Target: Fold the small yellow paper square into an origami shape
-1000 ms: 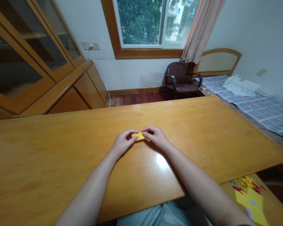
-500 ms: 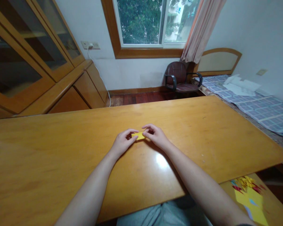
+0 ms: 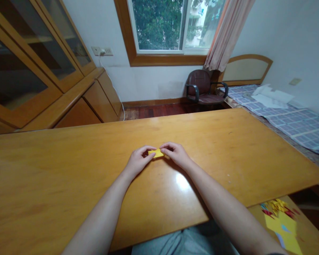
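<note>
Yellow paper (image 3: pixel 157 153) was pinched at its left and right ends by both hands (image 3: pixel 138 160), probably to steady it over the worktop (image 3: pixel 82 177)

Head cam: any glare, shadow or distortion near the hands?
Head view: bright glare patch on the table, left of the right forearm; head view: shadow beneath the right hand; head view: yellow piece too small to read folds; head view: cabinet strongly slanted.

A yellow paper (image 3: pixel 157 153) is held by the left hand (image 3: pixel 138 160) and right hand (image 3: pixel 177 155); the worktop (image 3: pixel 69 170) is seen beneath.
</note>
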The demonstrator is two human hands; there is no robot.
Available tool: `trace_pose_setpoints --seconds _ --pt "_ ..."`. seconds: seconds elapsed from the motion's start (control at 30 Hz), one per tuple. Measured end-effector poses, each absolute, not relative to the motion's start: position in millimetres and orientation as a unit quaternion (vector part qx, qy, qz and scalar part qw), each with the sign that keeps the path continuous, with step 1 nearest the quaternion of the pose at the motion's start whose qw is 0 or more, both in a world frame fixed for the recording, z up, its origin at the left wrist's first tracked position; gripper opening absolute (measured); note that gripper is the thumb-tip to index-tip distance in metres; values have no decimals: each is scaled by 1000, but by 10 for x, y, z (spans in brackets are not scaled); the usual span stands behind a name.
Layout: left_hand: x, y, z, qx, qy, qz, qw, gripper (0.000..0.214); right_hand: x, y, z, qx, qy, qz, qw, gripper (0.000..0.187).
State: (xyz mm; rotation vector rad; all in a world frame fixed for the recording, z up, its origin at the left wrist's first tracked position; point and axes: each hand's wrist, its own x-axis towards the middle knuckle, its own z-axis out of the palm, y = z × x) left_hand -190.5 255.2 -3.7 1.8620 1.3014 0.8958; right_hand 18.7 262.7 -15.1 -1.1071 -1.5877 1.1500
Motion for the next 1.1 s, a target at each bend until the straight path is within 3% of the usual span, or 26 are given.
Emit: trace_pose_setpoints --seconds 0.83,1.1 --pt "-1919 2554 -55 722 500 350 326 26 189 2632 -165 -446 -624 481 425 26" --pt "-1911 2542 -23 722 499 351 325 25 184 2625 -116 -442 -630 479 422 20"
